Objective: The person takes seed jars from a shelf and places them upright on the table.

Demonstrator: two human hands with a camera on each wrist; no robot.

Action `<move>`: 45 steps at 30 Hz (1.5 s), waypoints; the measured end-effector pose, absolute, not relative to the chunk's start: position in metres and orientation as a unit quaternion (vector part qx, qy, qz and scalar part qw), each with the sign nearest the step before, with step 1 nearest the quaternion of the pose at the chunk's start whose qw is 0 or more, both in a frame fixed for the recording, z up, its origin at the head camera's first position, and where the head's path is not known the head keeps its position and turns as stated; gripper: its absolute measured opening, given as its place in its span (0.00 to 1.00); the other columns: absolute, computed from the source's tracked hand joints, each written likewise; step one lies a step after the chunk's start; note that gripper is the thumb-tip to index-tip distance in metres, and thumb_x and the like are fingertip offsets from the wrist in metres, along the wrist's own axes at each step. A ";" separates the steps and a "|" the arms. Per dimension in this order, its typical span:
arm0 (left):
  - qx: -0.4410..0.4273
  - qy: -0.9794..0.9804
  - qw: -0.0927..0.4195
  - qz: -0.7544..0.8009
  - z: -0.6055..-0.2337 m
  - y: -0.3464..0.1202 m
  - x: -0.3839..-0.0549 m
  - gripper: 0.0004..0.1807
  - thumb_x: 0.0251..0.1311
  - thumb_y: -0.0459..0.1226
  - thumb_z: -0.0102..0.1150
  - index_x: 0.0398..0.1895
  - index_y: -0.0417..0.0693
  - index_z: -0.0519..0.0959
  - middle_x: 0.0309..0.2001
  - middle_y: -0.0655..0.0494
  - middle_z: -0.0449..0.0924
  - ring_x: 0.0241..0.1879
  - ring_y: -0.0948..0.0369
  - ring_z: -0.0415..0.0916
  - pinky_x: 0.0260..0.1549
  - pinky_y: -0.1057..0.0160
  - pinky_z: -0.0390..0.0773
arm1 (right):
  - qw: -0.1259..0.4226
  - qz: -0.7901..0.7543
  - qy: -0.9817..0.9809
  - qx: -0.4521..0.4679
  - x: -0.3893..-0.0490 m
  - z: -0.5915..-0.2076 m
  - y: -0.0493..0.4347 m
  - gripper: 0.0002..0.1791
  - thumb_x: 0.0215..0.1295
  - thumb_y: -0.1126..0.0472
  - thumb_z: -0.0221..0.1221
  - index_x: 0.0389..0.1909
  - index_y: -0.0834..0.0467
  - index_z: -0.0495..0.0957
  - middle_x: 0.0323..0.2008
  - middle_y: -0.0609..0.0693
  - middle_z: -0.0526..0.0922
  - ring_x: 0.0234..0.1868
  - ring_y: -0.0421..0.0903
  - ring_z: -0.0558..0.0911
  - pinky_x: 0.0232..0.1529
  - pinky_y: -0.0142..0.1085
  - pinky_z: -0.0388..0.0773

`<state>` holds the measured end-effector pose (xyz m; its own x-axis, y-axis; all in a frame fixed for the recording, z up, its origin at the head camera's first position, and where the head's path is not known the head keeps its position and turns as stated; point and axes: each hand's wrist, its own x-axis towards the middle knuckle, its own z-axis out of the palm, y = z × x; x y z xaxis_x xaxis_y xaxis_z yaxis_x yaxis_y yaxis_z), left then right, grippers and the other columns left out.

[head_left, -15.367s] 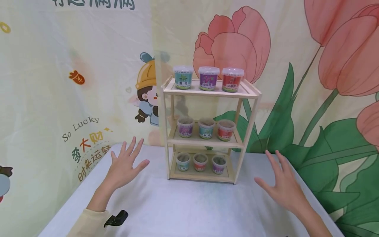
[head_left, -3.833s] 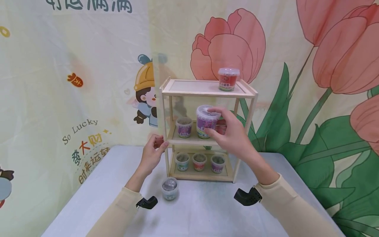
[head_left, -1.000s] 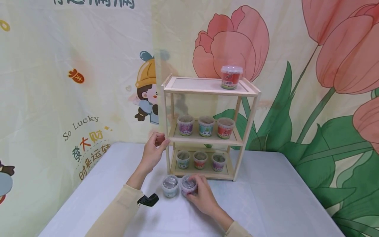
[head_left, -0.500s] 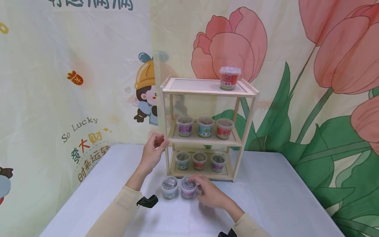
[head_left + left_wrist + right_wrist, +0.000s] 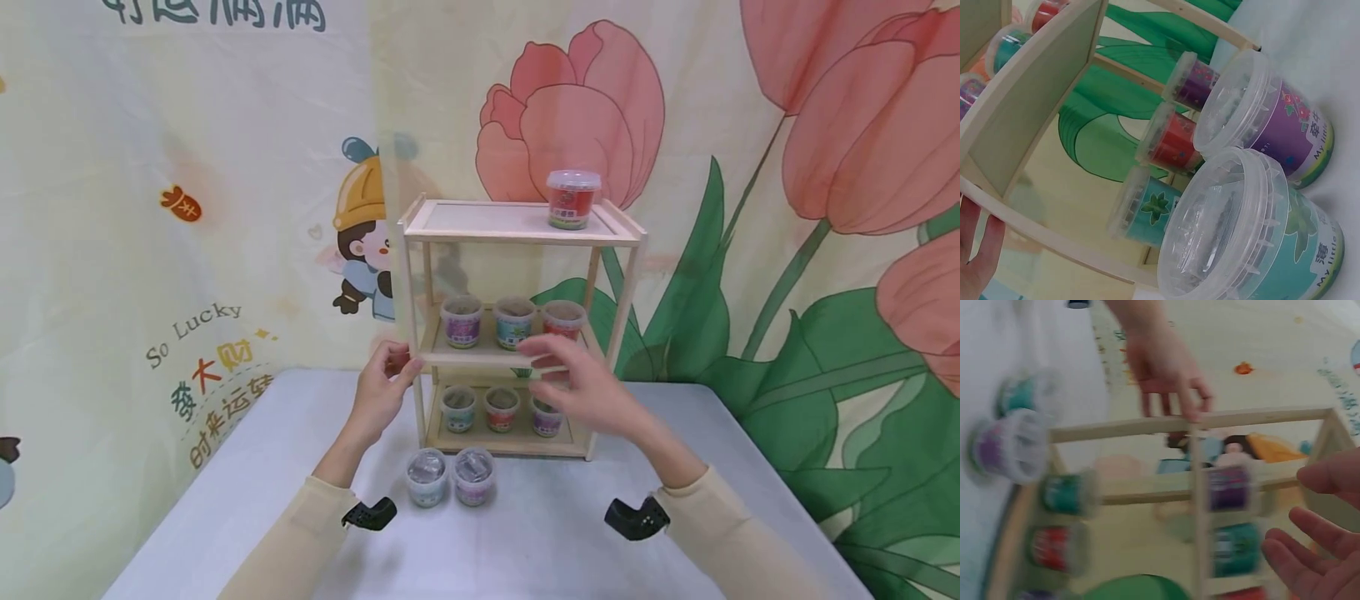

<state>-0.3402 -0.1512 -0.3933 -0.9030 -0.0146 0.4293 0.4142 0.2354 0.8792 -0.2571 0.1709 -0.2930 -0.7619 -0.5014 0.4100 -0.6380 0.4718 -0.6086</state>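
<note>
From where I stand, the wooden rack (image 5: 525, 239) is the middle of everything, and the person has both hands at it. The left hand (image 5: 381, 390) pinches the rack's left front post at middle-shelf height. The right hand (image 5: 592, 392) is released, fingers spread and holding nothing, just in front of the rack's middle shelf.

On the bench (image 5: 540, 542), before the left part of the rack's base, a teal cup (image 5: 427, 490) and a purple cup (image 5: 473, 492) stand upright side by side. Both wear clear lids, and a crinkled clear packet shows inside the teal one.

The rack's top shelf carries a lidded red cup (image 5: 572, 204) near its right end. Its middle shelf holds, left to right, a second purple cup (image 5: 462, 329), a second teal cup (image 5: 513, 331) and a second red cup (image 5: 568, 327), partly behind the right hand. The rack's bottom shelf holds a third teal cup, a third red cup and a third purple cup; their contents are too dim to make out.

The bench reaches past the rack on both sides, and its far edge meets the tulip-printed backdrop (image 5: 577, 125) behind the rack.
</note>
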 end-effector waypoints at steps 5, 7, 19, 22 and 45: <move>-0.131 -0.770 0.173 -0.599 -0.394 -0.153 -0.340 0.17 0.76 0.41 0.64 0.59 0.43 0.74 0.57 0.42 0.79 0.58 0.47 0.78 0.49 0.69 0.81 | 0.163 0.389 -0.846 0.327 -0.253 -0.226 0.185 0.25 0.73 0.70 0.64 0.69 0.59 0.74 0.63 0.56 0.80 0.62 0.57 0.83 0.63 0.52 0.81; -0.130 -0.772 0.170 -0.598 -0.392 -0.152 -0.337 0.17 0.76 0.41 0.63 0.60 0.42 0.74 0.57 0.41 0.79 0.59 0.47 0.78 0.49 0.70 0.80 | 0.188 0.391 -0.845 0.313 -0.253 -0.204 0.190 0.26 0.74 0.68 0.63 0.70 0.57 0.72 0.64 0.55 0.79 0.62 0.55 0.83 0.64 0.51 0.81; -0.128 -0.773 0.169 -0.598 -0.396 -0.154 -0.340 0.19 0.75 0.44 0.64 0.60 0.44 0.74 0.57 0.43 0.79 0.59 0.49 0.78 0.50 0.69 0.80 | 0.257 0.397 -0.862 0.180 -0.284 -0.119 0.204 0.36 0.75 0.55 0.63 0.79 0.49 0.62 0.74 0.56 0.68 0.68 0.59 0.77 0.69 0.54 0.76; -0.130 -0.772 0.171 -0.599 -0.396 -0.154 -0.341 0.19 0.76 0.44 0.64 0.60 0.44 0.74 0.58 0.43 0.79 0.59 0.49 0.77 0.50 0.69 0.80 | 0.216 0.404 -0.874 0.161 -0.296 -0.112 0.201 0.39 0.74 0.54 0.64 0.81 0.47 0.58 0.78 0.57 0.63 0.71 0.60 0.74 0.70 0.54 0.75; -0.129 -0.771 0.169 -0.600 -0.396 -0.153 -0.341 0.19 0.76 0.44 0.63 0.60 0.43 0.74 0.58 0.42 0.79 0.59 0.48 0.77 0.48 0.72 0.80 | 0.145 0.418 -0.888 0.130 -0.337 -0.118 0.191 0.38 0.76 0.55 0.65 0.80 0.48 0.58 0.76 0.55 0.65 0.70 0.56 0.69 0.73 0.50 0.72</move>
